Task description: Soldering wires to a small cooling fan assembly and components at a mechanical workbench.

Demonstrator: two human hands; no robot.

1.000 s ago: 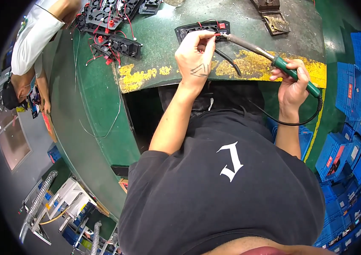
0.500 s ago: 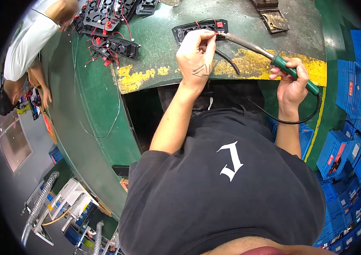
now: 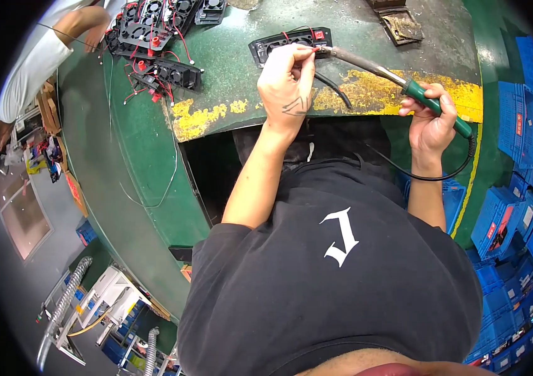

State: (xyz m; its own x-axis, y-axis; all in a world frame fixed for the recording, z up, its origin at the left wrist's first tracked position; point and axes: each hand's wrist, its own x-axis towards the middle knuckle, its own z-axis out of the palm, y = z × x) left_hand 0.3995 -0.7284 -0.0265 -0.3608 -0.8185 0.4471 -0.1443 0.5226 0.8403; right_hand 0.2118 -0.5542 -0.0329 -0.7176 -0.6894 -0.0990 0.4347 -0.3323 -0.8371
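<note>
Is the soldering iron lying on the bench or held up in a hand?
Held. The right hand grips the soldering iron by its green handle, tip reaching the black fan unit beside the left hand.

green-handled soldering iron (image 3: 432, 103) — black fan unit (image 3: 282, 44), red wires

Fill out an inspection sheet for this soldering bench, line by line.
Surface: green bench, worn, yellow paint patches along its near edge.
Job's things: black fan unit with red wires; green-handled soldering iron, tip at the unit.
Clutter: pile of black fan units at the far left; dirty tray.
Hands: left hand pinches at the unit; right hand grips the iron's handle.
Cables: black iron cord loops below the right wrist.
Surroundings: blue crates on the right; a co-worker's arm far left.
</note>
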